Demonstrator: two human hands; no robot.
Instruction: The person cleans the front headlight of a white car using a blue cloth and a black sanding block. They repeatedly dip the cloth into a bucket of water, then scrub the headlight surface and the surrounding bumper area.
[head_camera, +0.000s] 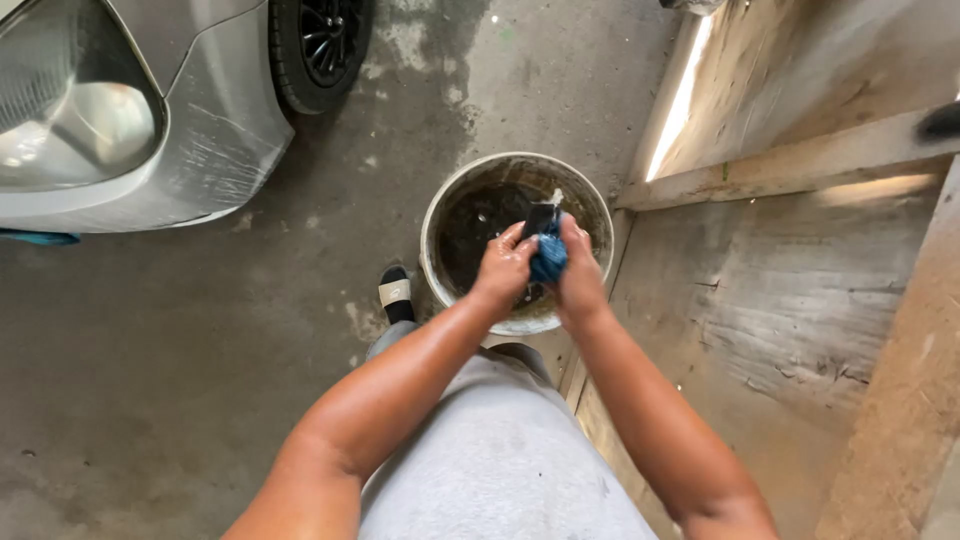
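- A stained, damp concrete floor filled most of the frame.
- A silver car sat at the upper left.
- Concrete steps rose along the right.
- A dirty white bucket of dark water stood at centre.
- Above it, the left hand and right hand were pressed together, clamped on a blue cloth.

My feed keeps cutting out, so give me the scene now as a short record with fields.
left hand: left hand grips the cloth
right hand: right hand grips the cloth too
cloth: blue cloth, bunched between both hands over the bucket
bucket: pale bucket on the floor, dark water inside
car: silver car at upper left, wet bumper
floor: concrete floor, damp patches
foot: sandal beside the bucket
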